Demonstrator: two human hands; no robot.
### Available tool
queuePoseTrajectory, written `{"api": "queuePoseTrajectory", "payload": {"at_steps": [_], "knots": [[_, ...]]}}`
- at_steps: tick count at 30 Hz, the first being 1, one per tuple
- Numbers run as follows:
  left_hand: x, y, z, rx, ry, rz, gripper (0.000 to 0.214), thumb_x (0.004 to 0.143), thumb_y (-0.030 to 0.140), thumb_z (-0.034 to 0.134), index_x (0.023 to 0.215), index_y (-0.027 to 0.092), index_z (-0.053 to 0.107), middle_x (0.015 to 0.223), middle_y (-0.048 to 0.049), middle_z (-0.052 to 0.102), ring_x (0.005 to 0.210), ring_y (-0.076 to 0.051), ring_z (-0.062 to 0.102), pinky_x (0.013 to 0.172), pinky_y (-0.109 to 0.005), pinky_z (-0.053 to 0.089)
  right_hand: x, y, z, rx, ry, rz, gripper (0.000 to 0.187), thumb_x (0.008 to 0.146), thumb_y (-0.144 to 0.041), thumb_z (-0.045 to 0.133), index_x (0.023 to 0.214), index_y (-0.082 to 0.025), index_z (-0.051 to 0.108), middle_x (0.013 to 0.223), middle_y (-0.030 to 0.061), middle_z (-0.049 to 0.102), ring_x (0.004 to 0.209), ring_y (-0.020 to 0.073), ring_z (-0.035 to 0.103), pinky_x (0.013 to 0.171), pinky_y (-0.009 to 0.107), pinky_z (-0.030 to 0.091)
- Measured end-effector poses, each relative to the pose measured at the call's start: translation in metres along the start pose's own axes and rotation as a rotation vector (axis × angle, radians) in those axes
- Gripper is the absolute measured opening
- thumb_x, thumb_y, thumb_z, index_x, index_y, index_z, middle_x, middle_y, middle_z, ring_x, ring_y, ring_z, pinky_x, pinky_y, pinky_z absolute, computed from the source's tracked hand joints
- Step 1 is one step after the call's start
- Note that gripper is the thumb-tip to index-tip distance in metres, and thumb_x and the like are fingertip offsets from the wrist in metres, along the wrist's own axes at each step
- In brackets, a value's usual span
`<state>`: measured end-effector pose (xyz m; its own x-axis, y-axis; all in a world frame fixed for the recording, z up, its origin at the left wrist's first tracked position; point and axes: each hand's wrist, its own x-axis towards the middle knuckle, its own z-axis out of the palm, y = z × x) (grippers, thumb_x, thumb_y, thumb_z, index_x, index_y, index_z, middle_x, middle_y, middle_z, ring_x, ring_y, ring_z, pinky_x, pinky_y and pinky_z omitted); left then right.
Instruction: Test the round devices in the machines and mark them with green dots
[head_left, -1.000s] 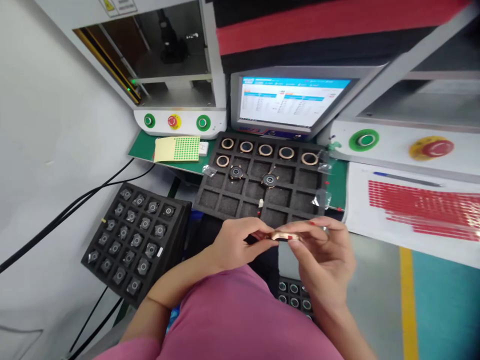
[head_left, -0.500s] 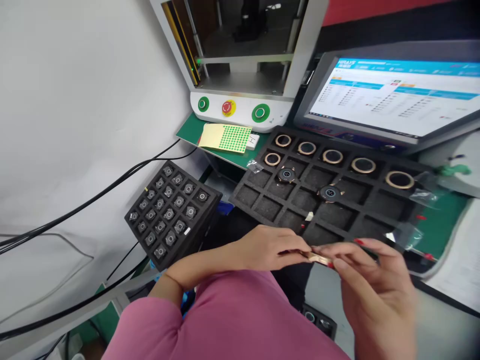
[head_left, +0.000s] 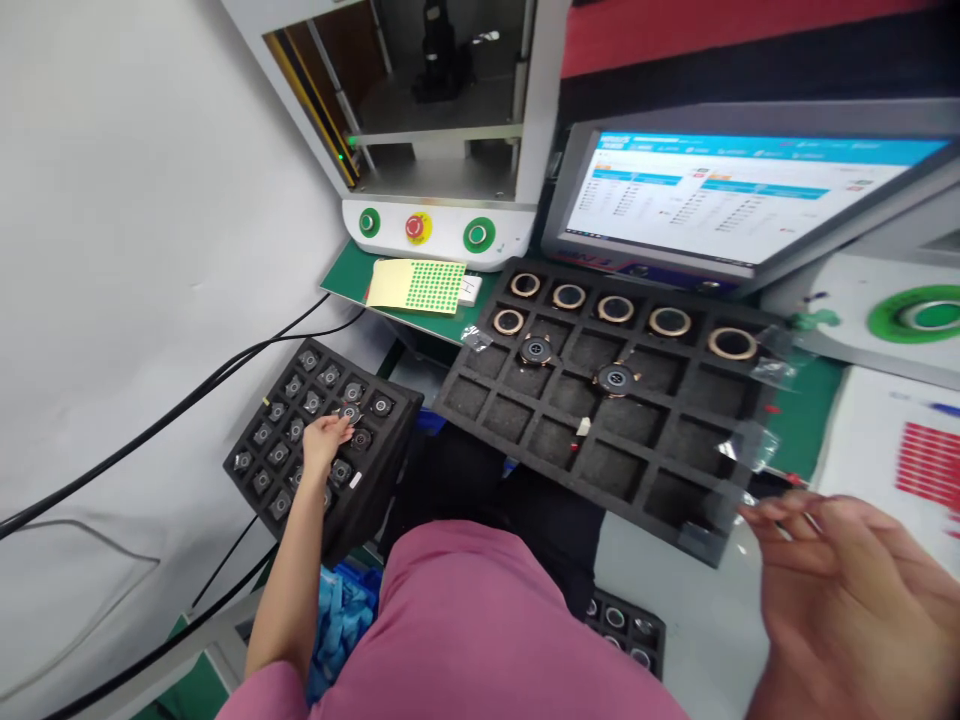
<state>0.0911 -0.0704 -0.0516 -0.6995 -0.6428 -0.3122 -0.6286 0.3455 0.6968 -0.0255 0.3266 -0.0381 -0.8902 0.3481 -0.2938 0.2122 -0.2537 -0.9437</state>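
Observation:
My left hand reaches over the left foam tray, its fingers closed on the edge of a round watch case with its back facing up. Several similar watch cases sit in the pockets around it. At the right, my right hand is raised beside the corner of the large foam tray. Its fingertips are pinched together near a shiny bit of clear film; what they hold, if anything, I cannot make out. Two watch cases lie back up on the large tray, below gold-rimmed rings.
Behind stands a machine with green buttons and a red stop button. A monitor is at the right. A sheet of green dot stickers and pieces of clear film lie around. Another small tray sits low down.
My hands were together on a small gold-edged piece and have parted. The left has moved across to the left tray with a watch case; the right has drawn away rightward. My view has shifted right.

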Motion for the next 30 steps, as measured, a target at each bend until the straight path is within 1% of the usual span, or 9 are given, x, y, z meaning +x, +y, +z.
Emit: {"api": "queuePoseTrajectory", "payload": {"at_steps": [5,8,10,12,14,20,25,27,30], "knots": [[0.017,-0.026,-0.005,0.04,0.213,-0.255,0.033,0.084,0.042,0.068,0.076,0.011,0.062,0.062,0.0002,0.062,0.055,-0.013,0.061,0.061,-0.03,0.056,0.005,0.009,0.002,0.074,-0.002,-0.063,0.03,0.055,-0.038,0.09,0.065,-0.019,0.069,0.063,0.0005,0.061,0.057,0.0123,0.057,0.052,0.027,0.05],[0.025,-0.026,-0.009,0.125,0.279,-0.303,0.025,0.069,0.033,0.072,0.062,0.016,0.055,0.049,-0.0001,0.055,0.057,-0.023,0.064,0.068,-0.042,0.058,0.006,0.011,0.001,0.08,-0.062,-0.041,0.029,0.06,-0.039,0.088,0.068,-0.018,0.07,0.063,0.0,0.064,0.056,0.0108,0.06,0.053,0.023,0.052],[0.028,-0.017,-0.008,0.22,0.338,-0.279,0.019,0.064,0.026,0.071,0.062,0.019,0.053,0.05,0.0003,0.053,0.071,-0.031,0.067,0.084,-0.054,0.053,0.005,0.009,0.001,0.078,-0.102,-0.03,0.025,0.063,-0.037,0.086,0.069,-0.018,0.072,0.063,0.0008,0.066,0.056,0.0116,0.061,0.054,0.024,0.052],[0.025,-0.001,-0.001,0.309,0.398,-0.144,0.013,0.065,0.026,0.067,0.07,0.02,0.057,0.059,-0.0009,0.057,0.081,-0.032,0.066,0.094,-0.057,0.047,0.003,0.006,0.001,0.075,-0.15,-0.032,0.02,0.065,-0.035,0.084,0.07,-0.019,0.073,0.063,0.0014,0.067,0.056,0.0125,0.061,0.054,0.025,0.053],[0.015,0.024,0.016,0.317,0.383,0.08,0.016,0.072,0.031,0.061,0.083,0.019,0.062,0.071,-0.0036,0.063,0.079,-0.028,0.066,0.09,-0.049,0.051,-0.002,0.002,0.003,0.067,-0.215,-0.053,0.014,0.067,-0.032,0.082,0.07,-0.021,0.075,0.063,0.0011,0.067,0.055,0.0125,0.062,0.054,0.024,0.052],[-0.039,0.123,0.087,-0.016,-0.106,0.697,0.011,0.086,0.028,0.061,0.089,0.019,0.068,0.081,-0.0012,0.071,0.072,-0.013,0.067,0.071,-0.024,0.054,-0.022,-0.013,0.011,0.03,-0.468,-0.186,0.001,0.078,-0.023,0.076,0.077,-0.024,0.076,0.068,0.0011,0.068,0.064,0.0138,0.064,0.057,0.025,0.053],[-0.077,0.178,0.115,-0.256,-0.472,1.012,0.016,0.083,0.03,0.072,0.093,0.018,0.066,0.084,-0.0016,0.072,0.075,-0.012,0.066,0.07,-0.022,0.054,-0.035,-0.023,0.014,-0.016,-0.563,-0.27,0.009,0.08,-0.016,0.072,0.083,-0.024,0.075,0.073,0.0005,0.07,0.068,0.0129,0.066,0.062,0.023,0.055],[-0.072,0.18,0.119,-0.202,-0.464,1.051,0.02,0.082,0.031,0.073,0.096,0.018,0.066,0.089,-0.0033,0.073,0.08,-0.014,0.067,0.074,-0.025,0.054,-0.03,-0.018,0.013,-0.063,-0.51,-0.285,0.01,0.08,-0.017,0.072,0.087,-0.024,0.074,0.075,-0.0002,0.071,0.068,0.0125,0.067,0.064,0.023,0.056],[-0.038,0.168,0.127,-0.034,-0.274,1.014,0.009,0.086,0.024,0.064,0.093,0.018,0.067,0.091,-0.0045,0.073,0.084,-0.016,0.068,0.077,-0.028,0.054,-0.004,0.0,0.01,-0.195,-0.313,-0.351,0.015,0.081,-0.023,0.071,0.096,-0.023,0.069,0.08,0.0002,0.072,0.072,0.0137,0.068,0.069,0.027,0.057]]}}
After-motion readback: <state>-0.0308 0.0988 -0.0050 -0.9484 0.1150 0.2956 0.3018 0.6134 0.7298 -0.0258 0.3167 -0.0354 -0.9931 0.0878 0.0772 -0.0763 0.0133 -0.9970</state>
